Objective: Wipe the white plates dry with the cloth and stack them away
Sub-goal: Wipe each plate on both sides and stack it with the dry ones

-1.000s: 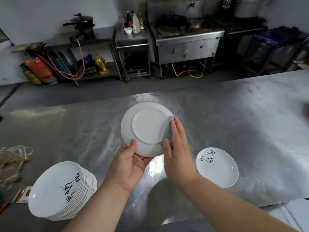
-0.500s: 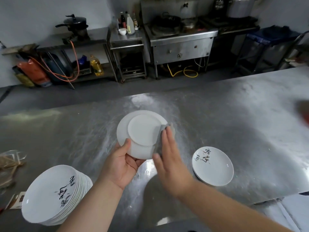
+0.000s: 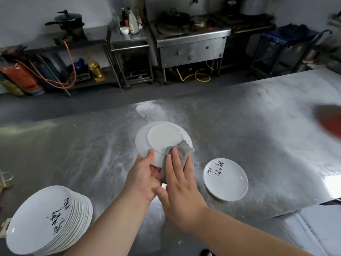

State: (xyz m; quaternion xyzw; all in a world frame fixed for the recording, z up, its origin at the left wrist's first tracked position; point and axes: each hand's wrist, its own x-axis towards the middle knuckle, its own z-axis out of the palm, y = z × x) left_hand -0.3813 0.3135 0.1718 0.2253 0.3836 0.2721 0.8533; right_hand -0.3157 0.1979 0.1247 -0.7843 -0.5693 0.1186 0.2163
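A white plate (image 3: 162, 139) is held tilted above the steel table, its underside facing me. My left hand (image 3: 143, 179) grips its near rim, thumb on the back. My right hand (image 3: 180, 183) presses a grey cloth (image 3: 180, 149) flat against the plate's lower right edge with straight fingers. A tall, leaning stack of white plates (image 3: 46, 220) with black brush lettering sits at the near left. A short pile of matching plates (image 3: 226, 179) lies to the right of my hands.
The steel table (image 3: 258, 135) is smeared with white streaks. A blurred reddish object (image 3: 330, 121) intrudes at the right edge. Beyond the table stand a stove, shelves, bottles and a pot. Clutter lies at the table's left edge (image 3: 4, 180).
The cloth and my right hand slid down from the plate's right side to its lower right edge. The plate dropped slightly and tilted flatter. My view shifted a little.
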